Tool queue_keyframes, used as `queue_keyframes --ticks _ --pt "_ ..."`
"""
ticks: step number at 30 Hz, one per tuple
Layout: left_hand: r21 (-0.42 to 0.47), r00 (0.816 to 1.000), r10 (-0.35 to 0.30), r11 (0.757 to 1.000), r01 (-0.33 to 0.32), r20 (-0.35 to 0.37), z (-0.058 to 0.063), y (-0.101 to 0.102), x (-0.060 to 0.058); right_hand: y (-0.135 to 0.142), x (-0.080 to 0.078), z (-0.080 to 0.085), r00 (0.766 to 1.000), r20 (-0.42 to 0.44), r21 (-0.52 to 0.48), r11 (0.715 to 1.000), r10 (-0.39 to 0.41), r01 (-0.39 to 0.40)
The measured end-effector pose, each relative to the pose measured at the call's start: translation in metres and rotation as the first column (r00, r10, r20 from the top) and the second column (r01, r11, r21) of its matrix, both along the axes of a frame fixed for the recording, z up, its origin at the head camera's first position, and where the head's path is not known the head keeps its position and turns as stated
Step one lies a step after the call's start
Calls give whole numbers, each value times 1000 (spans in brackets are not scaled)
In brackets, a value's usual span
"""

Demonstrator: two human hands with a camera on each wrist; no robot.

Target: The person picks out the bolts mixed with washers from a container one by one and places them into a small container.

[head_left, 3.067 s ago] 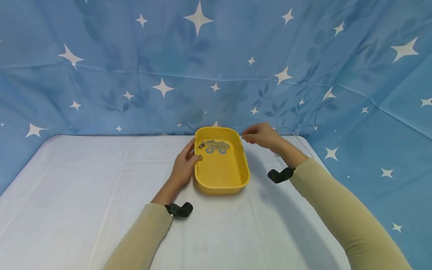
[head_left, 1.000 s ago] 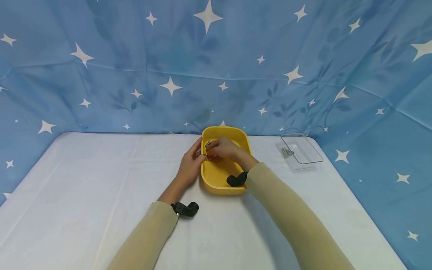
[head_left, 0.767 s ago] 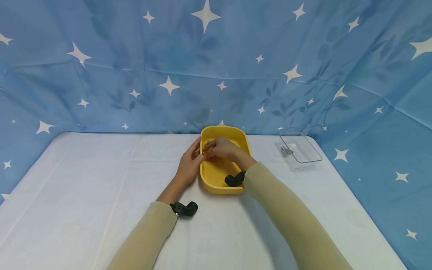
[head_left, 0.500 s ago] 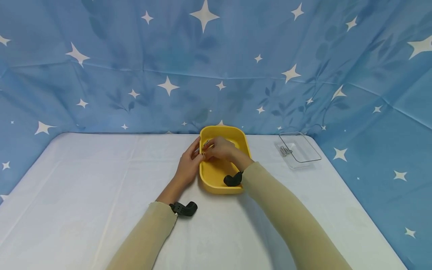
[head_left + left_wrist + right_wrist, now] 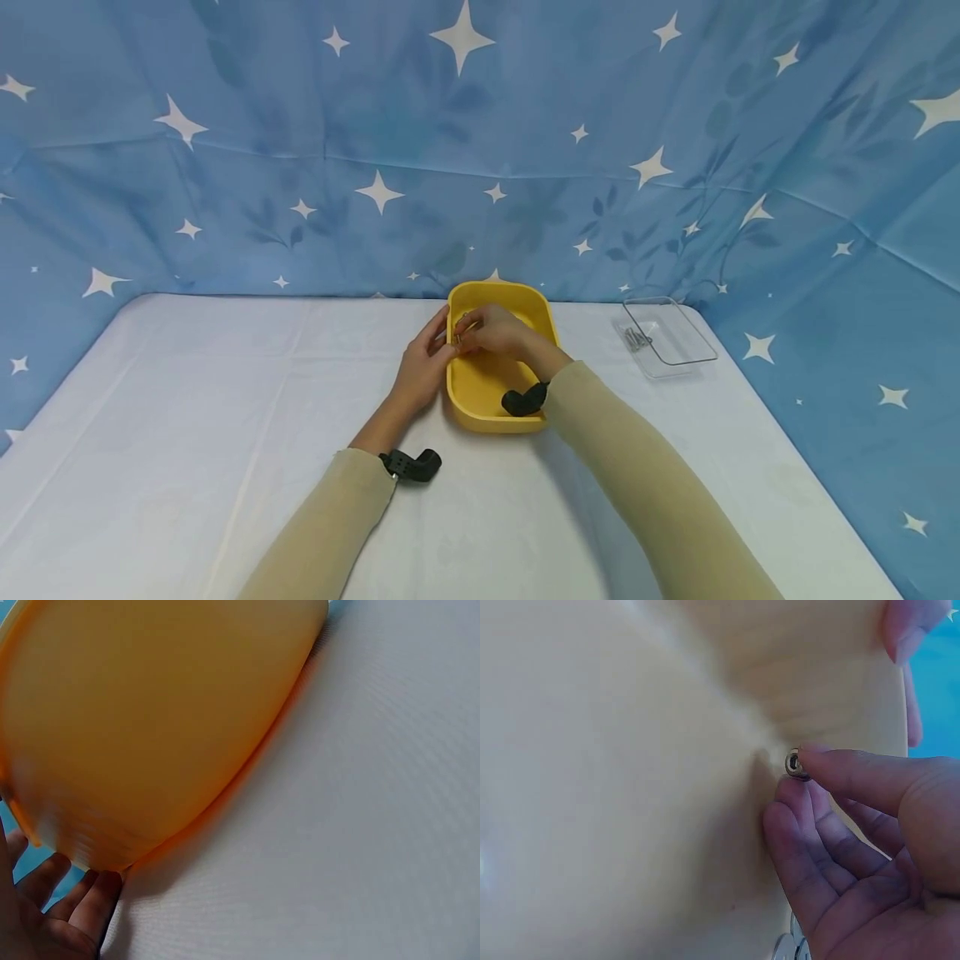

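Metal part (image 5: pixel 795 763), small and hollow-ended, is pinched between the right hand's (image 5: pixel 495 329) thumb and fingers inside the yellow tray (image 5: pixel 480 390); left hand (image 5: pixel 422 368) grips its wall. Step judged: picking up. Lifting calls for a secure pinch.

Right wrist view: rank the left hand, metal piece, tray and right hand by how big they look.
1. Tray
2. Right hand
3. Left hand, cut off by the frame
4. Metal piece
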State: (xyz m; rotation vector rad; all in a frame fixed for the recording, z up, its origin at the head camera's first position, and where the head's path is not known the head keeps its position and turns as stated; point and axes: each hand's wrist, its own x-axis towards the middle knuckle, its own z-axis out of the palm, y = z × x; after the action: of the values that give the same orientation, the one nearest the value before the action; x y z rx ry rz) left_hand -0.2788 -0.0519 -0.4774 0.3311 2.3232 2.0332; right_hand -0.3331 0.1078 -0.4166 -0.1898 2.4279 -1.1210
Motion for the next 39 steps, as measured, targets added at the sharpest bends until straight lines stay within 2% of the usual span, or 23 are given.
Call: queue_keyframes --ticks 9,17,21,22,26,28,29,39 --pt "-12 1000 4 1000 -4 0 2 2 1 14 2 13 999 0 13 999 38 -38" --pt "-2 1000 7 1000 -7 2 -1 1 1 26 2 28 999 48 -7 1000 -12 13" --pt "9 1000 1 1000 -1 -7 0 1 1 35 3 37 999 34 -30 999 -24 25" --pt "15 1000 -7 1000 7 0 4 0 4 37 3 39 999 28 -35 999 -29 30" --pt "24 1000 0 1000 0 9 2 1 2 47 5 50 999 24 -56 998 -37 38" --pt "21 1000 2 1000 -3 14 1 1 2 51 5 54 999 22 -53 998 -42 43" --pt "15 1000 11 1000 -11 5 -4 1 -1 54 5 56 999 20 -50 998 -43 44" --pt "37 1000 -28 999 27 15 2 0 2 92 2 73 997 -40 22 997 -72 73"
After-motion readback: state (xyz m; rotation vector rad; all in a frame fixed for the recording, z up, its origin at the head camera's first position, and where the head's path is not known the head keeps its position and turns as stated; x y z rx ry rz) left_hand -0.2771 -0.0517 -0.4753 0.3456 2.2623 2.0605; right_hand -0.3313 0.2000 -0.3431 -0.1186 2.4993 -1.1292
